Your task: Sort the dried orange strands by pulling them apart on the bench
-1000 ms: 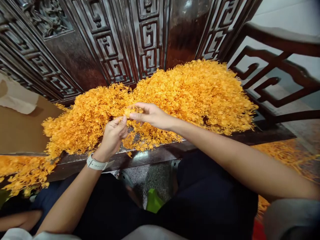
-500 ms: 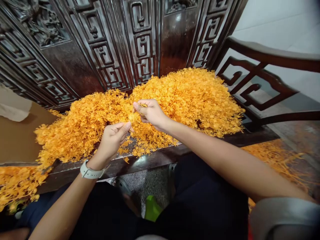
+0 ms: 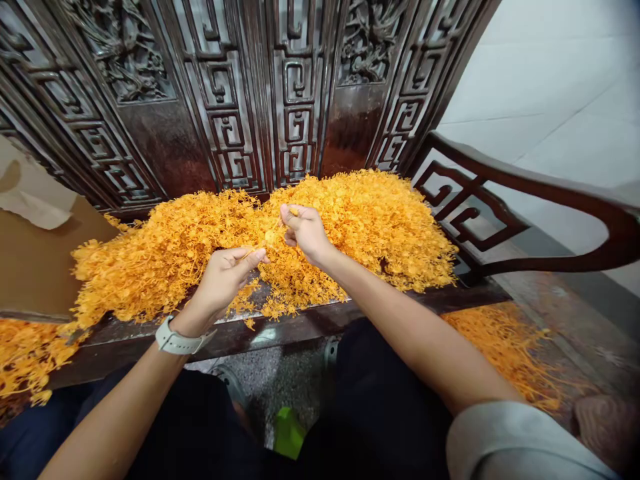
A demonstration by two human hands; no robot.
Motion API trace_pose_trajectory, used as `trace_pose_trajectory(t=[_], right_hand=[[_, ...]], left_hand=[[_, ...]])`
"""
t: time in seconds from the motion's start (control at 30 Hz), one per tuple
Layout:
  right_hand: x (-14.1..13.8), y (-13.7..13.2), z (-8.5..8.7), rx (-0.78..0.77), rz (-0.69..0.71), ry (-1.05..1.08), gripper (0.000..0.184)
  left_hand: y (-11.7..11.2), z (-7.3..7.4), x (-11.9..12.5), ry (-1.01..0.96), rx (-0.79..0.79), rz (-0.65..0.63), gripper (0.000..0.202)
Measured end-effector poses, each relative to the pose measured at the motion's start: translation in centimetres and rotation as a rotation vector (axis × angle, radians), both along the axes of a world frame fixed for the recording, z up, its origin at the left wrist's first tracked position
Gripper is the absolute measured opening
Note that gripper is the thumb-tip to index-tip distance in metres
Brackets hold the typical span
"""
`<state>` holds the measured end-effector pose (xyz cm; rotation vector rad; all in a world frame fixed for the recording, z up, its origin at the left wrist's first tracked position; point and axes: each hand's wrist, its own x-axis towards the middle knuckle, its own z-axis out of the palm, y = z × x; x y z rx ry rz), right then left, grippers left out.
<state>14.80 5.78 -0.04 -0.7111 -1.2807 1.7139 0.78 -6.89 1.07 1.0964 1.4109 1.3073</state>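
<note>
Between my two hands is a small orange plastic flower piece [image 3: 271,238], with thin stem-like strands. My left hand [image 3: 226,272], a pale watch strap [image 3: 181,342] on its wrist, pinches the lower end between thumb and forefinger. Higher up and to the right, my right hand [image 3: 306,232] is closed, thumb and fingers pressed on the upper part. The fingers partly hide what they grip. Behind and below both hands spreads a big heap of similar orange pieces [image 3: 365,213], lying on a dark wooden bench [image 3: 320,321].
The bench has a carved back [image 3: 295,87] and a curved armrest [image 3: 540,183] at right. A cardboard box [image 3: 40,267] stands at left. More orange pieces lie at lower left [image 3: 30,353] and on the floor at right [image 3: 505,347]. Something green [image 3: 289,432] is between my legs.
My right hand has moved slightly right and away from my left, widening the gap around the flower piece. The camera view has shifted, showing more of the armrest.
</note>
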Motion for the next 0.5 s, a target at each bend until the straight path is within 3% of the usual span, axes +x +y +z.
trace_pose_trajectory(t=[0.07,0.13,0.23,0.3,0.4,0.5], right_hand=[[-0.1,0.7,0.1,0.012,0.005,-0.020,0.048],[0.9,2.5,0.4,-0.011,-0.103,-0.047,0.046],[5.3,7.0,0.8,-0.095,-0.548,-0.077,0.040],[9.0,9.7,0.5,-0.020,-0.737,-0.055,0.037],[12.7,11.4,-0.7,0.172,-0.667,-0.110,0.030],[13.0,10.6,-1.6,0.299,-0.553,-0.167,0.025]], left_hand=[[-0.3,0.1,-0.1,0.031,0.019,0.008,0.046],[-1.0,0.2,-0.2,0.112,0.049,-0.009,0.043],[-2.4,0.5,-1.0,0.293,0.095,0.020,0.037],[-3.2,0.3,-1.8,0.396,0.122,0.071,0.034],[-3.4,-0.6,-3.1,0.474,0.134,0.116,0.035],[-2.6,-1.8,-3.8,0.440,0.129,0.160,0.035]])
